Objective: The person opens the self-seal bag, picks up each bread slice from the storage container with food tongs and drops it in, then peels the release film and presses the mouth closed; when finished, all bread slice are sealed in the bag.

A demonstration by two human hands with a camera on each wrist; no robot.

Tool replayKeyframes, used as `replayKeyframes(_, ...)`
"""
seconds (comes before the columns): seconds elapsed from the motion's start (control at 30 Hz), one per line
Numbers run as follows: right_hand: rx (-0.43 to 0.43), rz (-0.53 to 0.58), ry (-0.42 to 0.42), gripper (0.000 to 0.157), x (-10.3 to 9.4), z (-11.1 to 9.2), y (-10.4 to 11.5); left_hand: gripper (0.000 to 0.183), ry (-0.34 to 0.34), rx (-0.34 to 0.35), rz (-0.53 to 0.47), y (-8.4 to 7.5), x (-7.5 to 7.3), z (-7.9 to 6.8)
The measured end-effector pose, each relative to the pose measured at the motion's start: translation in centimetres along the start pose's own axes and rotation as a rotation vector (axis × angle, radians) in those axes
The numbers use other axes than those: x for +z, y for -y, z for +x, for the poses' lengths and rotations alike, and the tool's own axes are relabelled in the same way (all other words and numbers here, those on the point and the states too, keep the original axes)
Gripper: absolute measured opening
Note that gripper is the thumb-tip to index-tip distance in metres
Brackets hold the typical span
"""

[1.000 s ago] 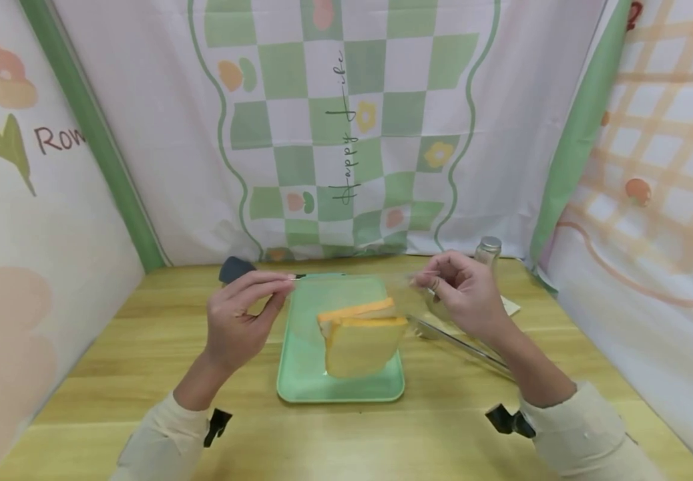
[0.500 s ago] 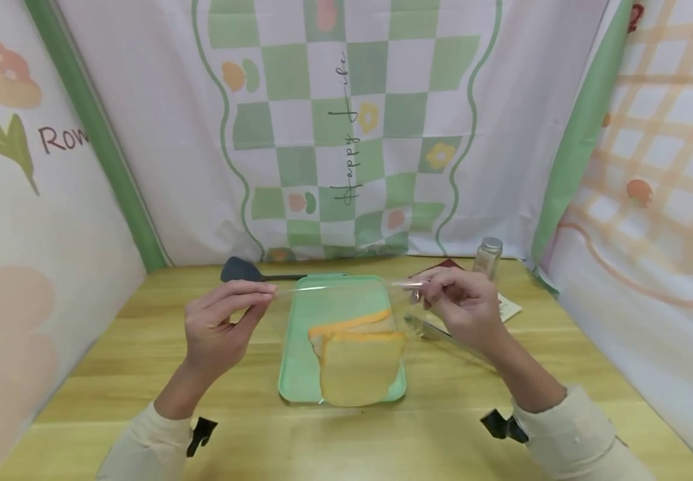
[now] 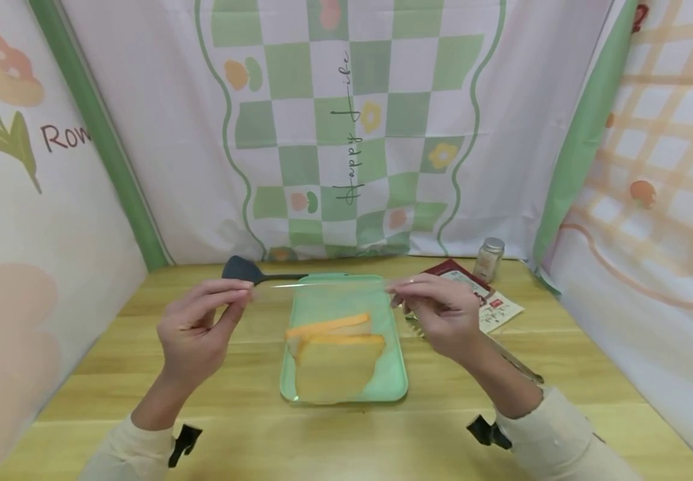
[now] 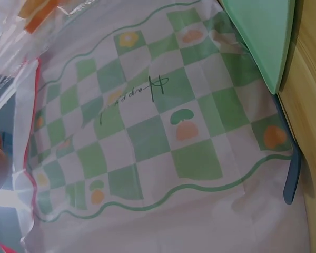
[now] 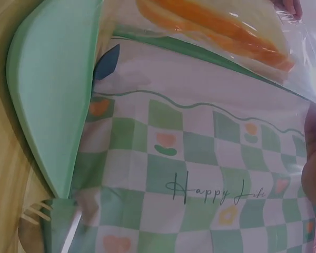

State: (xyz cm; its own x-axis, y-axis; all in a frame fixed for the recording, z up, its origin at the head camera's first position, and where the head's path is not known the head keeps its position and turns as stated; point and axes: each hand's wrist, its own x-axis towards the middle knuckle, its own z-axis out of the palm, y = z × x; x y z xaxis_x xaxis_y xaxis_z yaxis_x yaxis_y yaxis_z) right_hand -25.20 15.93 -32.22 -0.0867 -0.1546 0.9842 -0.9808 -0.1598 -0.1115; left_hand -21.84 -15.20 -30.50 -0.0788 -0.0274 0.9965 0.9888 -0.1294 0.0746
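A clear plastic bag [image 3: 322, 287] with bread slices [image 3: 340, 369] inside hangs between my hands, over the light green tray [image 3: 396, 384]. My left hand [image 3: 199, 327] pinches the left end of its top edge between thumb and fingertips. At the other end, my right hand [image 3: 442, 312] pinches the same edge, which is stretched straight. In the right wrist view, the orange crusts of the bread [image 5: 216, 26] show through the shiny film. Only a corner of the bread [image 4: 41, 9] appears in the left wrist view.
A dark spatula [image 3: 242, 269] lies behind the tray. At the back right stand a glass jar [image 3: 489, 260] with a metal lid and printed packets [image 3: 498, 310]. A metal utensil [image 3: 521, 364] lies partly under my right forearm. Patterned curtains [image 3: 352, 133] surround the wooden table [image 3: 346, 447].
Both hands have moved left with the bag, and the bread has come lower and nearer over the tray. The right hand's shift uncovers the packets and jar.
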Motion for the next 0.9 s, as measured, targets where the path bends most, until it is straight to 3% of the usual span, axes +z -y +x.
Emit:
replayKeyframes(0.13,0.044,-0.019,0.030,0.028,1.4,-0.6,-0.2,0.011,-0.039,-0.018,-0.035,-0.5,-1.0,0.0)
replayKeyframes(0.47,0.224,0.066,0.062,0.027,5.9,-1.7,-0.4,0.010,-0.108,-0.075,-0.076,-2.3,-4.5,-0.5)
replayKeyframes(0.77,0.346,0.109,0.102,0.019,9.6,-0.7,-0.4,0.012,-0.257,-0.008,-0.087,-3.4,-6.9,0.7)
replayKeyframes(0.9,0.414,0.133,0.132,0.016,10.9,-0.9,-0.6,0.011,-0.255,-0.018,-0.084,-3.6,-8.0,0.7)
